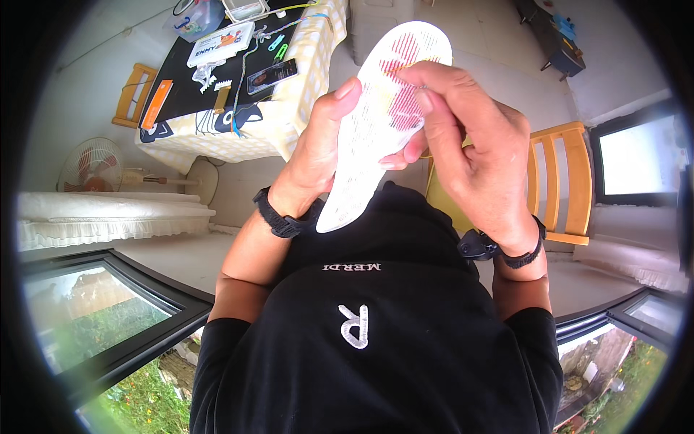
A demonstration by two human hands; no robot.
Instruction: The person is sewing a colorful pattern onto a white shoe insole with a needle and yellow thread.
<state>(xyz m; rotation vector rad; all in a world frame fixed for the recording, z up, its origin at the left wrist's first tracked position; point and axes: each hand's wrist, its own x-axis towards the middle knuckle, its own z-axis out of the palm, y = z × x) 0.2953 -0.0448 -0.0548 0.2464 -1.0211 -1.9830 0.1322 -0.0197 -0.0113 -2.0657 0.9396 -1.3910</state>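
Note:
A white insole (pixel 362 135) with red and yellow stitching on its wide end is held up in front of my chest, its narrow end pointing down toward me. My left hand (pixel 320 135) grips its left edge, the thumb lying along the rim. Over the stitched part, my right hand (pixel 477 141) pinches with thumb and index finger at a yellow thread (pixel 398 69); whether a needle is between the fingertips cannot be told. Other fingertips show behind the insole's right edge, partly hidden.
A table with a checked cloth (pixel 312 68) stands ahead on the left, bearing a phone (pixel 272 76), green snips (pixel 281 51), braided cord (pixel 242 81), an orange box (pixel 156 104) and a plastic tub (pixel 198 19). A wooden chair (pixel 553 179) is at the right, a fan (pixel 93 165) at the left.

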